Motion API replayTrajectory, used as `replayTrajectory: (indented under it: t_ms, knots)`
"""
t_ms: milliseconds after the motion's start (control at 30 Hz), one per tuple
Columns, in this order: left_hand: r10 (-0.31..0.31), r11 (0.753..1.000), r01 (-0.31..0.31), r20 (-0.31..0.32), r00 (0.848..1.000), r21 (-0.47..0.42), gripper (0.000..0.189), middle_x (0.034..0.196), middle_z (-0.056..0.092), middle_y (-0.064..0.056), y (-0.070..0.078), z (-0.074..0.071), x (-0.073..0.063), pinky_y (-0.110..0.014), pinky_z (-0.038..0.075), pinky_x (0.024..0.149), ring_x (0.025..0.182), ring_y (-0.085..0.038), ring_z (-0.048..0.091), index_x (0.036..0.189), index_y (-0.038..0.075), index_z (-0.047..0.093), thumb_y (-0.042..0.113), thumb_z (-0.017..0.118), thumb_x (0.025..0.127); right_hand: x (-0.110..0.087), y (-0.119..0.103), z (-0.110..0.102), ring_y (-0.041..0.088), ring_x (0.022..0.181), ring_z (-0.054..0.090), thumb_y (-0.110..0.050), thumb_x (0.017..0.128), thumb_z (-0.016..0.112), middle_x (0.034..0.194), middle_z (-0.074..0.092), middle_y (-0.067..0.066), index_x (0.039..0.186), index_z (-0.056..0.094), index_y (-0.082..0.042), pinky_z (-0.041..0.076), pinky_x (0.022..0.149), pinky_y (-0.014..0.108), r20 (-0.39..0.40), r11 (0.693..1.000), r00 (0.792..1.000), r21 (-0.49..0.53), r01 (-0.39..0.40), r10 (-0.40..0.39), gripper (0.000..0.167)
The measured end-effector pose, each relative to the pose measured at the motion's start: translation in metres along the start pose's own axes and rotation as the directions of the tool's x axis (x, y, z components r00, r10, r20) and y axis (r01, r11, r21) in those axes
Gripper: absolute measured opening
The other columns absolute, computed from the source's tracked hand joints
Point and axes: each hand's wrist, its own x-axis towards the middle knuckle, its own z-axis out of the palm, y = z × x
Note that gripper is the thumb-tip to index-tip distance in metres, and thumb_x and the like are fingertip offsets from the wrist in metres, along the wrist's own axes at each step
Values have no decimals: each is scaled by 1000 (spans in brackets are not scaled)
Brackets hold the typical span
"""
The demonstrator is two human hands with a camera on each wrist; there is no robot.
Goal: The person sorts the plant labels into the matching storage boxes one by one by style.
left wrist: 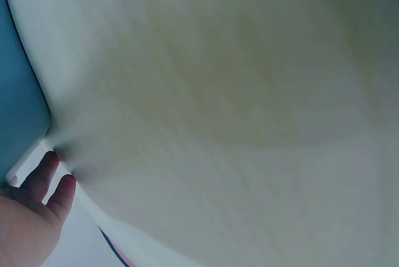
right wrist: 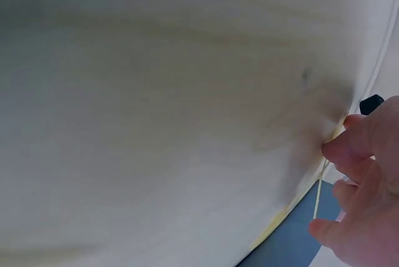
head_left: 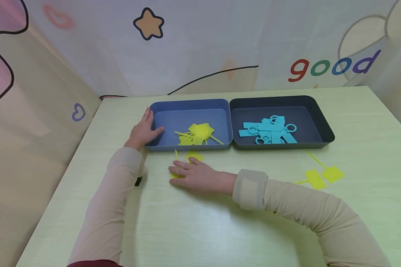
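My left hand [head_left: 142, 129] holds the left side of the blue tray [head_left: 187, 105], thumb over the rim and the other fingers along the outside wall. In the left wrist view, fingertips [left wrist: 50, 158] touch the table beside that tray. A pile of flat yellow tags with thin stems [head_left: 200, 133] lies inside it. In front of the tray, my right hand [head_left: 200, 176] rests with spread fingers over a yellow tag [head_left: 175, 175], which it mostly covers. The tag's thin stem [right wrist: 320, 192] shows beneath the fingers in the right wrist view. Another yellow tag [head_left: 194, 155] lies just beyond this hand.
A dark tray [head_left: 284, 146] stands against the blue tray's right side, with several light-blue ring-ended strips [head_left: 270, 128] in it. Two yellow tags [head_left: 332, 174] lie on the table to the right, near my right sleeve [head_left: 297, 200]. A printed curtain [head_left: 200, 44] hangs behind the table.
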Motion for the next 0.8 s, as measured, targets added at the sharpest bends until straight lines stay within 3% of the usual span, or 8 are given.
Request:
replayTrajectory:
  t_ms: [200, 400, 600, 800]
  knots:
    - [3, 1000, -3, -3, 1000, -5, 80, 148, -13, -11, -1, 1, 1, -49, 26, 102, 136, -32, 9, 141, 0, -2, 43, 41, 89, 2, -3, 0, 18, 132, 28, -15, 93, 39, 141, 35, 0, 132, 40, -28, 33, 99, 45, 29, 1000, 1000, 10, -3, 2, 41]
    - [0, 1000, 0, 4, 1000, -8, 81, 148, -15, -10, 0, 0, 1, -48, 24, 103, 136, -31, 7, 141, 0, -3, 44, 41, 89, 1, -6, -2, 18, 111, 46, -15, 92, 42, 130, 45, 1, 126, 46, -26, 45, 78, 34, -48, 1000, 999, -30, 10, -12, 36]
    - [0, 1000, 0, 0, 1000, -12, 81, 148, -15, -9, -2, 1, 2, -48, 24, 104, 136, -31, 7, 141, 0, -3, 44, 42, 89, 0, -8, -6, 15, 82, 50, -12, 88, 47, 102, 53, -2, 112, 55, -25, 40, 59, 25, -150, 995, 988, -97, 21, -35, 29]
    - [4, 1000, -4, -7, 1000, -12, 81, 148, -14, -9, -4, 2, 3, -48, 27, 102, 136, -30, 8, 141, 0, -2, 44, 41, 89, 2, -8, -8, 16, 77, 49, -10, 86, 47, 95, 54, -1, 110, 56, -24, 39, 59, 25, -176, 995, 984, -98, 22, -39, 29]
